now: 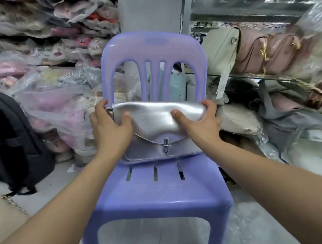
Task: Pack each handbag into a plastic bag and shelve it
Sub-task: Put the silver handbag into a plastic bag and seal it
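Note:
A silver handbag [156, 126] with a metal turn clasp stands upright at the back of a purple plastic chair's seat [160, 193], leaning toward the backrest. My left hand [109, 125] grips its upper left corner, thumb on the front flap and fingers behind. At the upper right corner my right hand [199, 119] holds the bag the same way. No plastic bag is around the handbag.
A glass shelf [266, 75] on the right carries cream and pink handbags [256, 53]. Grey and beige bags [288, 114] pile below it. Plastic-wrapped goods [51, 102] fill the left side, beside a black backpack [12, 142]. A chain strap [14, 204] lies at lower left.

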Action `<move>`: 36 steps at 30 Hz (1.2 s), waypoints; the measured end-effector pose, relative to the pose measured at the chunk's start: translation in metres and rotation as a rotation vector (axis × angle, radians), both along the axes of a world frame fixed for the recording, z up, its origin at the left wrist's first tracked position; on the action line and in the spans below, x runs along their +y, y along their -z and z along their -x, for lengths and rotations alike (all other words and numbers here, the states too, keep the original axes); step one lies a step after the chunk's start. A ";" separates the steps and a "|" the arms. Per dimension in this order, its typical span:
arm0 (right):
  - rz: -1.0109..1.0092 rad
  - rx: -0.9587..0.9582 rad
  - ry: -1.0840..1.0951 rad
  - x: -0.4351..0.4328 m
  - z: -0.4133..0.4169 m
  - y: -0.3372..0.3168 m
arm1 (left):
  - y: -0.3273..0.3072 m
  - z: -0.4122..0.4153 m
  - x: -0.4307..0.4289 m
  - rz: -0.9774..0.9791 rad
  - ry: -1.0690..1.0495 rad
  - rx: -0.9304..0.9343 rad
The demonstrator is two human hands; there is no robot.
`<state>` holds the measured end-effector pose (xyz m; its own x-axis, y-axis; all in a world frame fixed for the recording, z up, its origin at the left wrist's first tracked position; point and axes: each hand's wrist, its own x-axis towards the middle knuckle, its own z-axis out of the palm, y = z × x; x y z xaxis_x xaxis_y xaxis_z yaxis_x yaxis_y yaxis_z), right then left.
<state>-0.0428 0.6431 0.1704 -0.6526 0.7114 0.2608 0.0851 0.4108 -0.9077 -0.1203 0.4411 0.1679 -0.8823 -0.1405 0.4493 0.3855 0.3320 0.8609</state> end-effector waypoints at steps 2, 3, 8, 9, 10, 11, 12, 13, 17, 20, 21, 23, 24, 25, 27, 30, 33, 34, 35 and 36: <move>-0.030 -0.003 -0.016 0.004 -0.002 0.004 | 0.001 -0.001 0.005 0.010 -0.032 -0.005; -0.044 -0.003 -0.019 0.006 -0.003 0.005 | 0.000 -0.002 0.007 0.026 -0.072 0.004; -0.113 0.019 0.000 0.021 -0.008 0.004 | -0.009 -0.011 0.018 0.196 -0.231 0.248; -0.165 0.038 -0.007 0.023 -0.010 0.005 | -0.011 -0.015 0.022 0.247 -0.217 0.338; -0.232 0.064 -0.015 0.025 -0.012 0.006 | -0.012 -0.019 0.027 0.289 -0.191 0.432; -0.310 0.093 -0.021 0.026 -0.014 0.008 | -0.013 -0.025 0.034 0.314 -0.160 0.527; -0.386 0.122 -0.024 0.026 -0.015 0.009 | -0.013 -0.031 0.043 0.320 -0.124 0.614; -0.453 0.147 -0.027 0.027 -0.016 0.010 | -0.012 -0.038 0.053 0.312 -0.078 0.686; -0.641 0.145 -0.068 0.040 -0.021 0.007 | -0.006 -0.067 0.100 0.240 0.313 0.739; -0.609 0.061 -0.113 0.058 -0.038 0.003 | 0.001 -0.087 0.129 0.228 0.516 0.590; -0.599 0.028 -0.127 0.062 -0.046 0.004 | 0.004 -0.092 0.137 0.222 0.533 0.562; -0.593 -0.010 -0.143 0.068 -0.064 0.011 | 0.008 -0.100 0.149 0.165 0.551 0.483; -0.592 -0.011 -0.141 0.071 -0.073 0.017 | 0.009 -0.104 0.153 0.133 0.554 0.442; -0.591 -0.020 -0.137 0.073 -0.080 0.022 | 0.012 -0.108 0.156 0.114 0.549 0.413; -0.586 -0.100 -0.149 0.078 -0.093 0.027 | 0.021 -0.118 0.158 0.110 0.562 0.387; -0.604 -0.312 -0.170 0.090 -0.108 0.015 | 0.040 -0.134 0.158 0.160 0.681 0.332; -0.683 -0.599 -0.272 0.099 -0.123 0.003 | 0.048 -0.150 0.170 0.297 0.751 0.315; -0.706 -0.665 -0.295 0.101 -0.129 0.005 | 0.048 -0.156 0.177 0.367 0.765 0.299; -0.713 -0.720 -0.299 0.105 -0.136 0.011 | 0.047 -0.162 0.184 0.435 0.776 0.272; -0.704 -0.765 -0.298 0.109 -0.142 0.019 | 0.048 -0.169 0.191 0.491 0.784 0.231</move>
<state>0.0988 0.7521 0.1517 -0.9380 0.3466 -0.0009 0.3392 0.9173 -0.2086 0.0485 0.6324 0.1204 -0.5270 0.7043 0.4756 0.7951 0.2110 0.5687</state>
